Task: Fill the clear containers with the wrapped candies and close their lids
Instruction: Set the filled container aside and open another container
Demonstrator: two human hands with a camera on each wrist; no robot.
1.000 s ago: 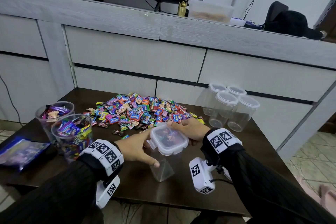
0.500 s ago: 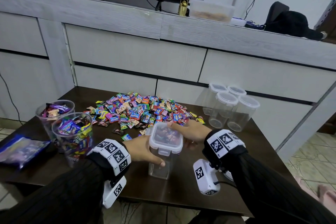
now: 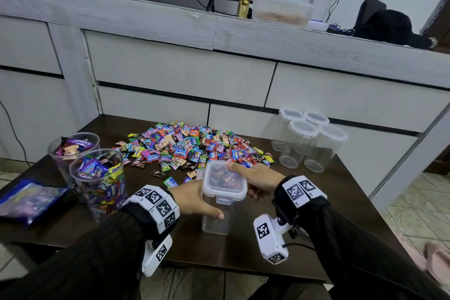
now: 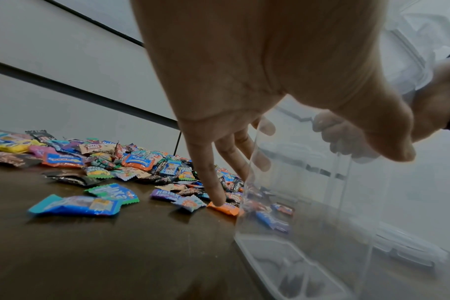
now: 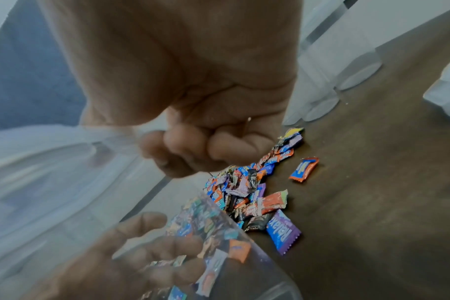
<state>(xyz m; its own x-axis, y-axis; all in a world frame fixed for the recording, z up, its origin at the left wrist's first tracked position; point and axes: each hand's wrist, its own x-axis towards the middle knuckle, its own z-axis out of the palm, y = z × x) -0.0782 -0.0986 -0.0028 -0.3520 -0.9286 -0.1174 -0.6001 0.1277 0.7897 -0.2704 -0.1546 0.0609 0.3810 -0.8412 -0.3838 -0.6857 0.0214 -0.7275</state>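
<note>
- Two round tubs (image 3: 97, 178) on the left are full of candy but have no lids.
- The left hand (image 3: 194, 198) and right hand (image 3: 255, 175) curl around an empty square box (image 3: 219, 204) with its lid on.
- Four empty jars (image 3: 306, 143) wait on the right.
- A big candy pile (image 3: 192, 146) sits just behind the box.
</note>
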